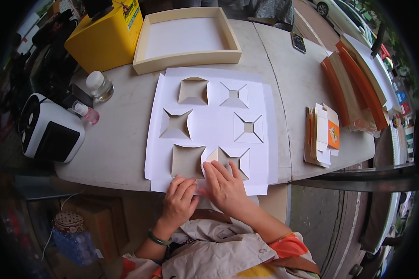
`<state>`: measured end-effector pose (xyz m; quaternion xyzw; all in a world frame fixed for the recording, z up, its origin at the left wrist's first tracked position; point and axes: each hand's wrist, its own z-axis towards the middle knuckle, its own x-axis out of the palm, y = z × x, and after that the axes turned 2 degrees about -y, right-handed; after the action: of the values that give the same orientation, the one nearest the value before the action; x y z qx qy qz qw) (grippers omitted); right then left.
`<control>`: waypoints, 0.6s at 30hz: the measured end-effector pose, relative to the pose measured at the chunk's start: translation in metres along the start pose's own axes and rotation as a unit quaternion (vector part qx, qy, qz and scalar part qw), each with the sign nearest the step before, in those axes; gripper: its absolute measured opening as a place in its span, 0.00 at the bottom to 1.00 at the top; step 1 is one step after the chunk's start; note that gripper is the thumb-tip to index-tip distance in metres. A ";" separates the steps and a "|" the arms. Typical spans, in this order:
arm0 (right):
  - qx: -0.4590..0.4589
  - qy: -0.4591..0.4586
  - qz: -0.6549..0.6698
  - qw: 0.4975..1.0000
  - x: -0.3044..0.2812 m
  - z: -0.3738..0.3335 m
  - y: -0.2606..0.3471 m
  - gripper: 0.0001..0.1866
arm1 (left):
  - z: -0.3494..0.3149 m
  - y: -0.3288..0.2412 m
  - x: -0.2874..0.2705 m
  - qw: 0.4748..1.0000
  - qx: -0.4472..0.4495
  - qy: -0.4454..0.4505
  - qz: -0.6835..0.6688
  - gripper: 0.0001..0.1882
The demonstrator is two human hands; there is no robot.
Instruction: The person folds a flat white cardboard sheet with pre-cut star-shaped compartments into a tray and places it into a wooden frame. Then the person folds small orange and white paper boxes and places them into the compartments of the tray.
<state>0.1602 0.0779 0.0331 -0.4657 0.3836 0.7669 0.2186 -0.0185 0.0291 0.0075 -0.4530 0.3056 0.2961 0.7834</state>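
A white cardboard sheet (214, 128) with several square windows lies in front of me, its edges creased up. On the left side and at the front right, flaps are folded back and leave wide holes; the far-right and middle-right windows show X-shaped cuts round a small square hole. My left hand (180, 197) has its fingers curled over the sheet's front edge, by the front-left window (187, 160). Beside it, my right hand (226, 188) lies with fingers stretched out on the front-right window (235, 160), touching its left flap. The flap's underside is hidden.
Beyond the sheet stands a shallow cream box tray (186, 58), with a yellow box (104, 39) beside it. At left are a white-and-black appliance (53, 128) and small bottles (100, 86). Folded cartons (321, 135), orange-edged boards (356, 88) and a phone (298, 43) lie at right.
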 end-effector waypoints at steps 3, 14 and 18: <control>0.006 0.007 -0.024 1.000 0.001 0.003 0.002 0.35 | 0.002 -0.002 0.002 1.000 -0.003 0.000 -0.001 0.21; -0.059 -0.013 -0.041 0.997 -0.048 -0.004 -0.062 0.11 | 0.002 -0.003 0.004 1.000 -0.005 -0.015 0.008 0.23; -0.075 -0.024 -0.103 0.992 -0.059 -0.016 -0.073 0.14 | 0.003 -0.002 0.003 1.000 -0.003 -0.007 0.013 0.23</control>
<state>0.2472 0.1113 0.0531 -0.4993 0.2702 0.7778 0.2697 -0.0144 0.0317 0.0082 -0.4494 0.3050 0.3099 0.7804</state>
